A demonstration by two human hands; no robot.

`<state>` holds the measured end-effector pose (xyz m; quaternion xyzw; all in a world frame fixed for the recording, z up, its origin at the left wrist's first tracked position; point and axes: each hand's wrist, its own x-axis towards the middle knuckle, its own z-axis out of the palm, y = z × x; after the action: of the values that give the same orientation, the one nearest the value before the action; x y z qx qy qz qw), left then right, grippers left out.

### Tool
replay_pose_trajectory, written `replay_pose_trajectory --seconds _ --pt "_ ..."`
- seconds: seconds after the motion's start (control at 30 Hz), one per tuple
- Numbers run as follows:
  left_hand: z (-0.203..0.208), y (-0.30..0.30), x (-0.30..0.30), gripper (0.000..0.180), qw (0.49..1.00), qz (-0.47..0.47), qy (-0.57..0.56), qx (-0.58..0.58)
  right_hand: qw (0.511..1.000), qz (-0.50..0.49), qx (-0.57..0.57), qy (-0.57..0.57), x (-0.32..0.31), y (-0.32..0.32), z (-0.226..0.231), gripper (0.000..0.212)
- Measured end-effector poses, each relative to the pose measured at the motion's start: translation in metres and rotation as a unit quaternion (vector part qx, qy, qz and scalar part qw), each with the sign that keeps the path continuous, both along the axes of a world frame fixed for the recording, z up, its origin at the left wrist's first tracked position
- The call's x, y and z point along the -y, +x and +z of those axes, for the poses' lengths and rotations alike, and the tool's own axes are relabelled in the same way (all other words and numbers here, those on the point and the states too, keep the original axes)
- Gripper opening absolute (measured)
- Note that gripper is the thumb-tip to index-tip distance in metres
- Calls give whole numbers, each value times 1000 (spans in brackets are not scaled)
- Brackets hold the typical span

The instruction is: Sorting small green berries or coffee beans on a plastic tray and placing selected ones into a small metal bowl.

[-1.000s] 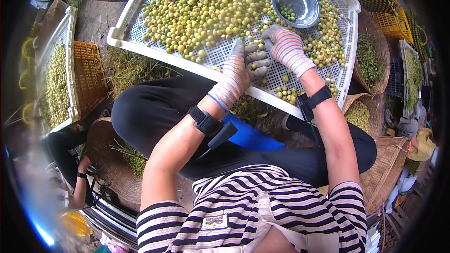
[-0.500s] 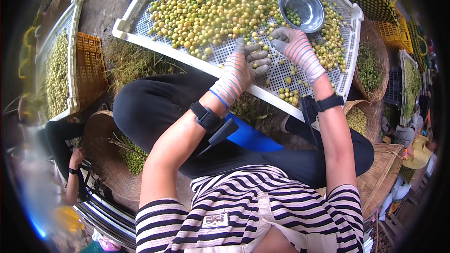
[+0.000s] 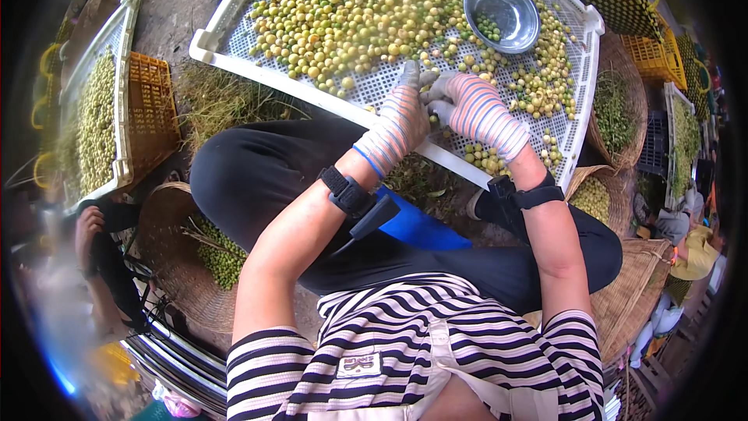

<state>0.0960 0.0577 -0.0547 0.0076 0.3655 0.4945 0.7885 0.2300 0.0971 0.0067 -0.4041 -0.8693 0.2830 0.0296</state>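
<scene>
A white perforated plastic tray (image 3: 273, 87) lies before me, heaped with small round yellow-green fruits (image 3: 351, 12). Over its near edge, my gloved left hand (image 3: 401, 115) is closed with the thumb pointing up. My right hand (image 3: 477, 109), in a matching striped glove with grey fingertips, meets it from the right, fingers bent and pressed together at the left hand's fingers. Whatever the fingers hold is hidden between them. Beyond my right hand, a round metal bowl (image 3: 516, 19) with a few small green fruits (image 3: 488, 29) sits on the tray.
Left stands an orange crate (image 3: 149, 105) beside another fruit-filled tray (image 3: 97, 125). Dry stalks (image 3: 226, 101) lie on the floor. A woven basket (image 3: 175, 265) holds green fruits near my left knee. Another person's arm (image 3: 93, 281) shows at the left; more baskets and people are at the right.
My right hand has moved left and down from beside the bowl to meet my left hand. The left fingers have curled in. The other person's hand at the left has risen.
</scene>
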Motion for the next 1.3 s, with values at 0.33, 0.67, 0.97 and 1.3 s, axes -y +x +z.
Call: replay_pose_trajectory --seconds 0.33,0.67,0.97,1.3 --pt "11 -2 8 18 999 0 -24 41 983 -148 -82 78 -1 14 -27 16" --pt "24 -49 -9 30 984 167 33 -58 972 74 28 -219 15 23 14 24" --pt "17 -42 -3 17 980 96 125 -124 979 -45 153 129 -23 -28 -46 11" --pt "35 -47 1 19 989 84 66 -104 982 101 156 -14 1 -2 -2 21"
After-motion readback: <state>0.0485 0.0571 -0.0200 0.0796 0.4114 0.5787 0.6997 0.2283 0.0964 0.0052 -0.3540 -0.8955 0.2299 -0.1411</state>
